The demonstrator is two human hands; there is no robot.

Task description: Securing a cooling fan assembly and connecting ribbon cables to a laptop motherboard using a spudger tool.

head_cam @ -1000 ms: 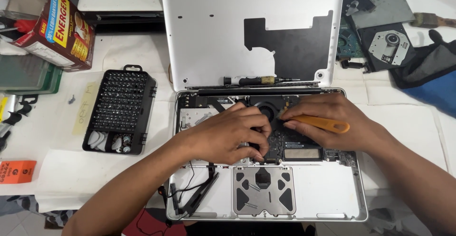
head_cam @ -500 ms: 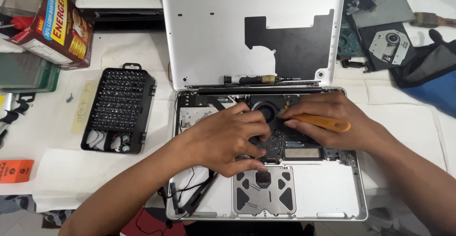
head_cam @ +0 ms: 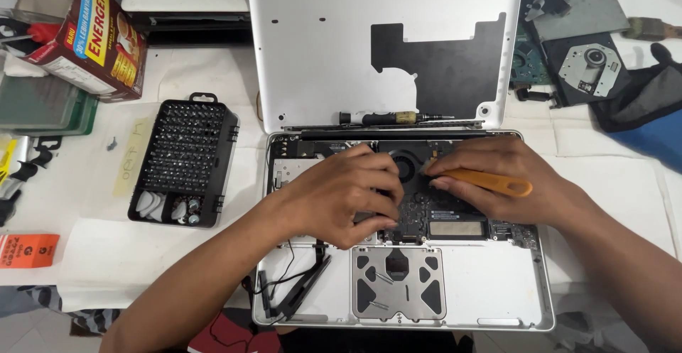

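An opened silver laptop base [head_cam: 497, 289] lies in front of me with its dark circuit board [head_cam: 433, 218] and round fan [head_cam: 406, 163] exposed. My left hand [head_cam: 341, 197] rests fingers-down on the board left of the fan, covering part of it. My right hand [head_cam: 501, 182] grips an orange plastic pry tool [head_cam: 490, 181], its tip pointing left at the board beside the fan. The removed silver bottom cover [head_cam: 320, 47] leans behind the base, with a black and yellow screwdriver [head_cam: 387, 118] lying along its lower edge.
A black tray of screwdriver bits [head_cam: 183, 161] sits to the left. A red and brown carton [head_cam: 92, 37] stands at the far left, an orange label [head_cam: 27, 250] lower left. A removed optical drive [head_cam: 586, 65] and blue-black cloth [head_cam: 639, 111] lie at the right. Loose black cables [head_cam: 298, 289] trail from the base.
Both hands stay on the board with only slight shifts; my left fingers have edged a little toward the fan. The pry tool holds its place.
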